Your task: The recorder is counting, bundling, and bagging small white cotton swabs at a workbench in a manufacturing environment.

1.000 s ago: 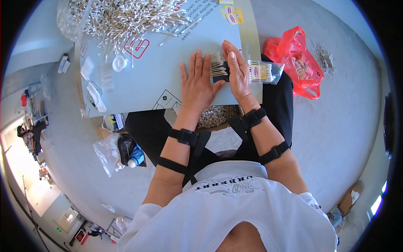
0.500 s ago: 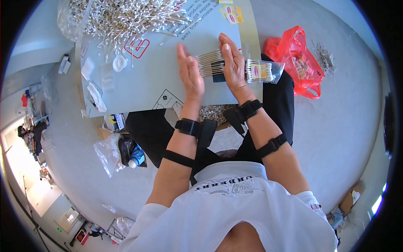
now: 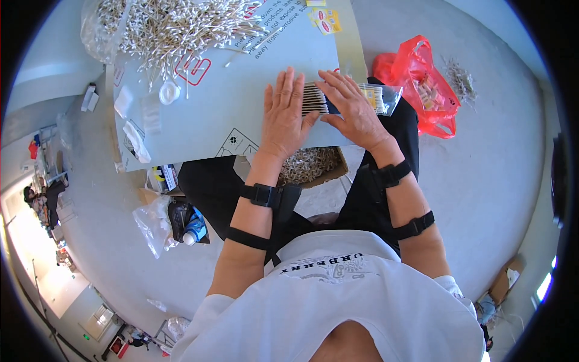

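Observation:
A row of cotton swabs [image 3: 314, 100] lies side by side on the grey board [image 3: 208, 120]. My left hand [image 3: 283, 116] rests flat over the row's left end, palm down, fingers stretched out. From the other side my right hand [image 3: 357, 113] covers the right end, its fingers extended and the thumb pointing toward the left thumb. Both hands are open, and their palms hide the ends of the row. Just right of my right hand, a clear bag of cotton swabs [image 3: 386, 96] with a yellow label sticks out past the board's edge.
A big heap of loose swabs [image 3: 181, 30] covers the far left. Near it stands a small white round container [image 3: 169, 92]. Yellow labels [image 3: 326, 22] lie at the far edge. A red plastic bag [image 3: 428, 90] sits on the floor; a cardboard box [image 3: 333, 172] of swabs is below the board.
My hands have turned from upright on edge to palm down and come closer together over the swabs. Both forearms have spread outward, uncovering more of the box below.

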The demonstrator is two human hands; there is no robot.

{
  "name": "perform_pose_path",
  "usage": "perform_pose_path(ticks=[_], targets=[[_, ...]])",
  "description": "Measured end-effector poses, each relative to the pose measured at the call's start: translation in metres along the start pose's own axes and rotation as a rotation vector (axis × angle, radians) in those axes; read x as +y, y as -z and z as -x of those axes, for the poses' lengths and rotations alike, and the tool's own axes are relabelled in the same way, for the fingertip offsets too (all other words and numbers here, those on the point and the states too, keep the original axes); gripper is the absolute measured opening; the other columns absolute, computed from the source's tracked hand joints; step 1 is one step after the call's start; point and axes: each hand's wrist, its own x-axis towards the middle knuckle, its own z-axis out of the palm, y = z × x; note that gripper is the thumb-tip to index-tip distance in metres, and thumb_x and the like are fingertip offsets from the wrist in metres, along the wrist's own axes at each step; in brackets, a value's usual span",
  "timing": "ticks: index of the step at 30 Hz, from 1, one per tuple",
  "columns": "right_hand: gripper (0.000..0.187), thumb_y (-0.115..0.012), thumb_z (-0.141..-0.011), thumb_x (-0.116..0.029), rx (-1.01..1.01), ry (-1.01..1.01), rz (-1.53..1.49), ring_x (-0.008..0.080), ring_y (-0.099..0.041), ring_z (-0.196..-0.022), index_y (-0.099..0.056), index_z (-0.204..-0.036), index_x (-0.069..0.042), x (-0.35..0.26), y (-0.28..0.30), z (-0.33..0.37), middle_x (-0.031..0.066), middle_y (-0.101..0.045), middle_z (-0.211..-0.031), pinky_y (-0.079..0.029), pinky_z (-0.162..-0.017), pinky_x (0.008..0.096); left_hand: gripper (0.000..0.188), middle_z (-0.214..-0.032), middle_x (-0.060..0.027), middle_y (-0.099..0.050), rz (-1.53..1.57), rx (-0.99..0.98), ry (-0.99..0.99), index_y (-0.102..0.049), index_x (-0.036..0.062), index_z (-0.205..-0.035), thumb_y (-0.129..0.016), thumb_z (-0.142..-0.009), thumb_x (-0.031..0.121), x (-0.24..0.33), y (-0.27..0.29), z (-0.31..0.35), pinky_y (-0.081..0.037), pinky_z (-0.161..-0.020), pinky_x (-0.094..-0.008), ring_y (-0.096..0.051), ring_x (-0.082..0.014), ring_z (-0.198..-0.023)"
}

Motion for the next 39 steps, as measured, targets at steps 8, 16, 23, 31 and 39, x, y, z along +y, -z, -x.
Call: perform_pose_path(ticks=[8,16,23,31,39], targets=[[0.046,-0.066,-0.085,-0.021,0.043,0.159,0.350,0.0212,-0.045,-0.132,-0.056,-0.128,-0.010,0.027,-0.025,0.013,0.0053,-0.050,-0.140,-0.030,-0.114,0.0442,0.078,-0.157,-0.0141,-0.024,-0.267,-0.205,-0.012,-0.030,0.0058,-0.150,-0.057,-0.089,0.048,0.009,-0.005,0.003,-0.011,-0.118,-0.0522,-0.018,-0.0268,-0.147],[0.057,-0.059,-0.091,-0.034,0.211,-0.115,0.436,0.0240,-0.030,-0.142,-0.044,-0.142,-0.012,0.018,0.014,0.032,0.0085,-0.037,-0.150,-0.018,-0.117,0.0481,0.076,-0.159,-0.0125,-0.019,-0.264,-0.246,0.001,-0.023,0.0083,-0.152,-0.053,-0.093,0.045,0.006,-0.001,0.006,-0.009,-0.119,-0.0509,-0.015,-0.0265,-0.148],[0.069,-0.050,-0.094,-0.047,-0.012,-0.258,0.425,0.0238,-0.021,-0.146,-0.026,-0.152,-0.016,0.049,0.016,0.056,0.0081,-0.028,-0.156,-0.008,-0.118,0.0488,0.078,-0.159,-0.0117,-0.019,-0.269,-0.271,-0.053,-0.021,0.0090,-0.153,-0.054,-0.092,0.047,0.024,-0.014,0.001,-0.009,-0.119,-0.0496,-0.015,-0.0265,-0.148],[0.066,-0.049,-0.095,-0.047,-0.004,-0.242,0.422,0.0233,-0.022,-0.146,-0.029,-0.151,-0.018,0.048,0.017,0.056,0.0069,-0.030,-0.155,-0.007,-0.118,0.0500,0.079,-0.158,-0.0145,-0.020,-0.189,-0.256,-0.122,-0.024,0.0053,-0.151,-0.056,-0.091,0.045,0.053,-0.038,-0.012,-0.010,-0.119,-0.0491,-0.015,-0.0271,-0.148],[0.047,-0.055,-0.097,-0.034,0.447,-0.468,-0.085,0.0281,-0.039,-0.137,-0.051,-0.138,-0.011,0.068,0.019,0.049,0.0158,-0.045,-0.145,-0.031,-0.111,0.0412,0.056,-0.147,-0.0213,-0.037,0.059,0.079,-0.062,-0.038,-0.0011,-0.141,-0.054,-0.092,0.021,0.047,-0.045,-0.016,-0.024,-0.113,-0.0494,-0.035,-0.0371,-0.136]])
